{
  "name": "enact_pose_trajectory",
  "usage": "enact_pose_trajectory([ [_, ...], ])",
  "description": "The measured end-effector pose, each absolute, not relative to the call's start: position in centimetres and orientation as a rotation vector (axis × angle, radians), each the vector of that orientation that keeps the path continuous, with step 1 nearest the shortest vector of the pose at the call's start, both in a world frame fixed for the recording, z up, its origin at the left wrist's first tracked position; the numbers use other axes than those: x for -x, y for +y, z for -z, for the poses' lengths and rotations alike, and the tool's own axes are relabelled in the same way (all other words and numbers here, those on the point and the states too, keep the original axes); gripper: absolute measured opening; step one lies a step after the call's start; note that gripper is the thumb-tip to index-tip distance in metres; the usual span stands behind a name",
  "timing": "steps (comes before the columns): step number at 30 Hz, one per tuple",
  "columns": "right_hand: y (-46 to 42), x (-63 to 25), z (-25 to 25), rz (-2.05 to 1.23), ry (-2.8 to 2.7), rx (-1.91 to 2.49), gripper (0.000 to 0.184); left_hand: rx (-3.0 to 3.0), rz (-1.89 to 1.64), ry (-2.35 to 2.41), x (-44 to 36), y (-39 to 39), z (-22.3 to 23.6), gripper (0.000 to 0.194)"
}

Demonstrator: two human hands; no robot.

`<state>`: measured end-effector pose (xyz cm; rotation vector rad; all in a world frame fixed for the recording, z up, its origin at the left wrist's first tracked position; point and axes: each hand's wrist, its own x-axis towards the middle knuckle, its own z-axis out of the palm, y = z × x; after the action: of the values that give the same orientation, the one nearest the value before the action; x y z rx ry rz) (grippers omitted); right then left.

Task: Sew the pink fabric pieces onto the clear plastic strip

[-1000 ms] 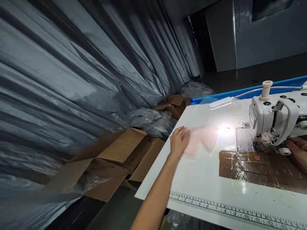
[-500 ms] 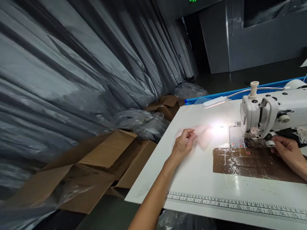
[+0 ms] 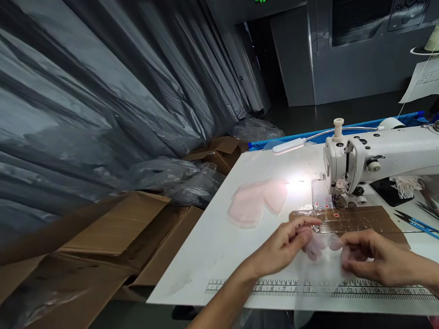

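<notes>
My left hand [image 3: 283, 249] pinches a sheer, pale pink piece of fabric [image 3: 314, 251] above the front of the white table. Beside it, my right hand [image 3: 380, 258] has its fingers closed on the same thin material, which hangs down in front of the printed ruler. How its lower end lies is hard to make out. Pale pink sheer pieces [image 3: 246, 208] lie flat on the table, left of the machine. Behind my hands stands a white sewing machine [image 3: 370, 148], with brown tape [image 3: 366, 219] on the surface before its needle area.
A lit lamp [image 3: 289, 145] shines on the table near the machine. Blue-handled thread snips [image 3: 416, 224] and a piece of white lace [image 3: 407, 187] are at the right. Open cardboard boxes [image 3: 116, 219] and clear plastic bags [image 3: 164, 173] sit left of the table edge.
My left hand has left the pink pieces and moved right, toward me. My right hand has come away from the machine's knob, and both now hold sheer fabric. The view has turned right.
</notes>
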<state>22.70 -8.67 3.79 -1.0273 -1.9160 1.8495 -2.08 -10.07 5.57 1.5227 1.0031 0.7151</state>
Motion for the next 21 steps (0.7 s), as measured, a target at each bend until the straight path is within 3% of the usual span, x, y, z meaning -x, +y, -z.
enact_pose_trajectory([
  [3, -7.7, -22.6, -3.1, -2.133, -1.686, 1.08, 0.039, -1.366, -0.647, 0.983, 2.1, -8.5, -3.8, 0.056],
  [6, -7.1, -22.3, -2.8, -2.15, -1.631, 1.08, 0.035, -1.462, -0.586, 1.045, 0.7, -7.5, -2.7, 0.075],
  [8, -6.7, -22.1, -2.8, -2.15, -1.64, 1.034, 0.03, -1.54, -0.61, 1.157, -0.5, -6.9, -2.3, 0.07],
  [12, -5.1, -22.5, -2.7, -2.136, -1.589, 1.098, 0.038, -1.371, -0.772, 1.255, -1.4, -5.7, -2.0, 0.037],
  [21, -2.7, -22.5, -3.0, -1.805, -1.28, 1.291, 0.055, -0.811, -1.133, 1.165, -0.8, -5.7, -2.0, 0.05],
])
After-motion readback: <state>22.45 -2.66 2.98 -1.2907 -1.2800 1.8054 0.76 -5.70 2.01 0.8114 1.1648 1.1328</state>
